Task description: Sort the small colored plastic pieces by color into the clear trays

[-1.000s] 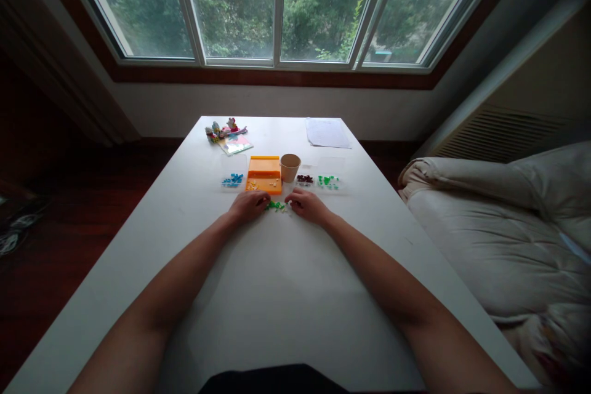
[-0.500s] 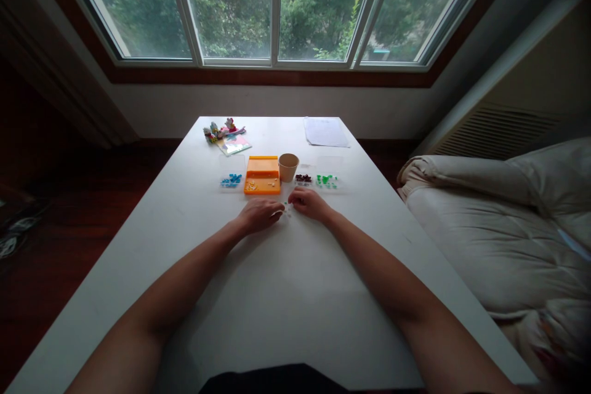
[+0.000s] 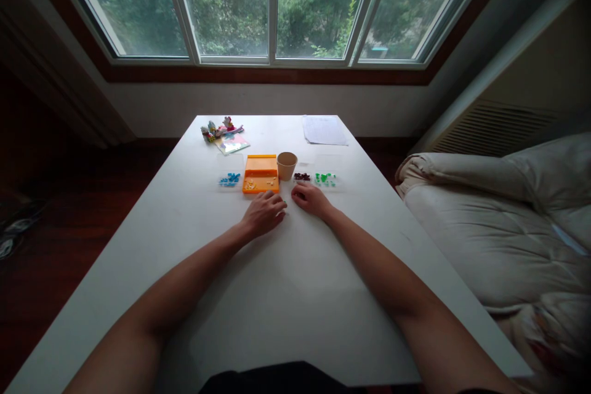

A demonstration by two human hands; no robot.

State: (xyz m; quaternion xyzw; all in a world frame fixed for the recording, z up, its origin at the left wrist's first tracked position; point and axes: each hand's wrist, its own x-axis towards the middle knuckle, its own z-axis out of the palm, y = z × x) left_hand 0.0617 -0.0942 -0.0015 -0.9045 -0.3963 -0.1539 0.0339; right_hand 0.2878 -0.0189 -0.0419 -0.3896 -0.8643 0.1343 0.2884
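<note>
My left hand [image 3: 265,213] rests on the white table [image 3: 277,295], fingers spread and pointing right, just in front of the orange box. A tiny green piece [image 3: 285,202] shows by its fingertips; other small bits there are mostly covered. Close by on the right, my right hand [image 3: 311,199] lies with its fingers curled together; anything inside them is hidden. The open orange box [image 3: 261,164] holds small pale pieces in its front part. A brown paper cup [image 3: 287,167] stands upright beside it.
Clear boxes hold blue pieces [image 3: 229,180], dark red pieces [image 3: 302,176] and green pieces [image 3: 325,180]. Small figures [image 3: 221,129] and a flat packet [image 3: 232,144] lie at the back left, papers [image 3: 324,130] at the back right. A couch [image 3: 489,228] stands right of the table.
My left hand has moved forward and its fingers have spread over the small pieces between the hands. The right hand has shifted slightly right, with its fingers still curled.
</note>
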